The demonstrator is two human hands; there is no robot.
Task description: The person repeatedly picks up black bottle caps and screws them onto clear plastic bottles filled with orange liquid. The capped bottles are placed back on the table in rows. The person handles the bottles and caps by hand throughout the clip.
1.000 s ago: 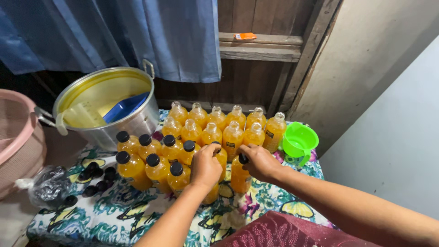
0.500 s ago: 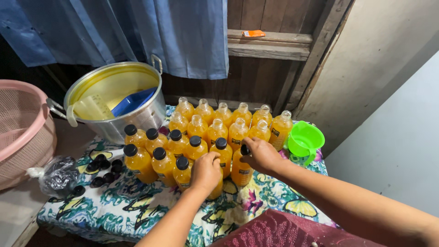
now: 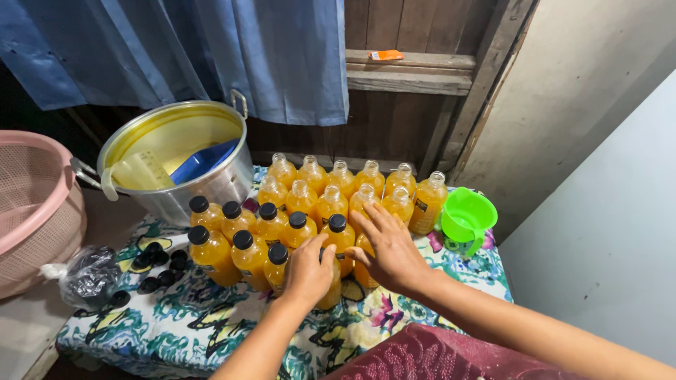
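Left hand (image 3: 308, 271) sits cupped over the top of a front-row bottle (image 3: 331, 288), fingers curled down round its neck & cap, so it's closed on that bottle; the cap itself is hidden under the palm. Right hand (image 3: 391, 250) is just beside it, fingers spread & flat, apart, resting against the next bottle (image 3: 364, 264) w/o a clear grip. Both bottles stand upright near the front edge of the bunch, on a flowered cloth (image 3: 204, 317).

Vs. half a sec ago: left hand is on the same bottle, but right hand has opened out; before, it was pinched on a black cap, now the fingers fan wide. Camera has shifted a bit too.

Around them: capped bottles (image 3: 243, 239) w/ black lids to the left, all filled w/ orange liquid; uncapped bottles (image 3: 338, 183) in the rows behind. Green funnel (image 3: 466, 217) just right of the back row. Loose black caps (image 3: 158, 264) lie on the cloth at left, next to a plastic bag (image 3: 88, 274). Big metal pot (image 3: 176, 165) at back left holds a blue scoop (image 3: 204, 160) & a pale jug (image 3: 137, 172). Pink basket (image 3: 32, 204) at far left. Blue curtain (image 3: 211, 49) hangs behind.
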